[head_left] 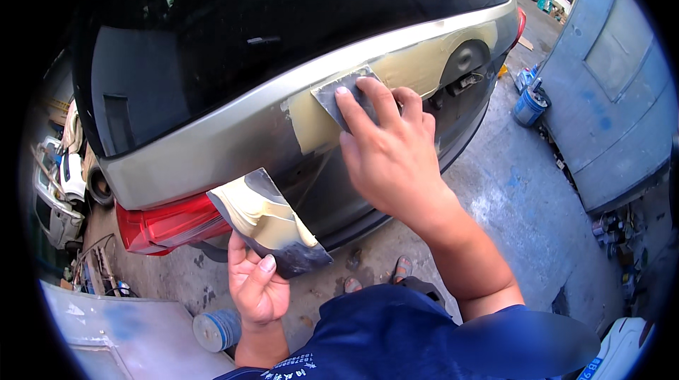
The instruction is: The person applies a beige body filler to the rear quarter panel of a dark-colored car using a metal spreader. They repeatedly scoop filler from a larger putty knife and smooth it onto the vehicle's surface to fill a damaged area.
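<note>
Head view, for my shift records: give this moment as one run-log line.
left hand: holds flat board bearing cream filler | right hand: holds flat spreader against tailgate | tailgate: silver, partly cream-coated

Bright, diffuse daylight illuminates the scene, leaving a pale sheen along the upper edge of the silver tailgate (212,150) and glare on the concrete floor (509,203). The dark rear window (283,26) bears faint reflections. The right hand (392,143) and left hand (258,284) appear sharp; a smooth blurred oval covers part of the lower right. Toward the black circular rim, straight edges bow and detail softens.
</note>
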Action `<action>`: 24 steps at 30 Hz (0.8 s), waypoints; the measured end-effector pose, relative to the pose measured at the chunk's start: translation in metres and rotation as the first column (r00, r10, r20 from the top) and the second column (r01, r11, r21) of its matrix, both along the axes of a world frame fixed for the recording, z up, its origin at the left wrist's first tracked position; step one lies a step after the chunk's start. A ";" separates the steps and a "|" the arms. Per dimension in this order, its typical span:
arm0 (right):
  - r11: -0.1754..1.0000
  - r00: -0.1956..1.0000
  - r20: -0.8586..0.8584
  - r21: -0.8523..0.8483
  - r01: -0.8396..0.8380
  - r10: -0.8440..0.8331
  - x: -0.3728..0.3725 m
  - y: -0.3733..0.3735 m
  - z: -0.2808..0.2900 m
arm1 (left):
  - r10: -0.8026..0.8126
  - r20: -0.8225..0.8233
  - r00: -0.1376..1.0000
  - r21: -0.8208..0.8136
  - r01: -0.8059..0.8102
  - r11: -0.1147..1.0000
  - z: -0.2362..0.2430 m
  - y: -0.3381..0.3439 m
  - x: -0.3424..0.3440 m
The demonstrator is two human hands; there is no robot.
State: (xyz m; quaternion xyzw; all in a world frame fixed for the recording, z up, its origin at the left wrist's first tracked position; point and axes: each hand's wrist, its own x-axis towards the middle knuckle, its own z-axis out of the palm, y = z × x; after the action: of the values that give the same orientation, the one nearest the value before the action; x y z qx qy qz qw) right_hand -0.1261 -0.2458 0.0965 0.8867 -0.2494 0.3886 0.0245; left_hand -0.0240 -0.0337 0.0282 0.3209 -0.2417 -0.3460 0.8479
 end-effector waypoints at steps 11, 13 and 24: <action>0.998 0.973 0.222 0.003 -0.058 0.056 0.004 0.011 -0.096 | 0.026 -0.006 1.000 0.036 -0.026 0.999 0.000 0.001 0.001; 0.997 0.973 0.219 0.031 -0.074 0.065 -0.001 0.015 -0.102 | 0.025 -0.011 1.000 0.048 -0.024 0.999 0.001 0.000 0.001; 0.573 0.704 0.339 0.414 -0.707 0.624 -0.063 0.032 -0.078 | -0.111 -0.086 0.990 -0.110 0.101 0.989 0.012 -0.009 -0.010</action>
State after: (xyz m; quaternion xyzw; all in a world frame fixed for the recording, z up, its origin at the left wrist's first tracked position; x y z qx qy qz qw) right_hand -0.1895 -0.2134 0.0184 0.8536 0.0079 0.3550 -0.3812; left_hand -0.0345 -0.0426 0.0402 0.2461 -0.2373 -0.3918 0.8542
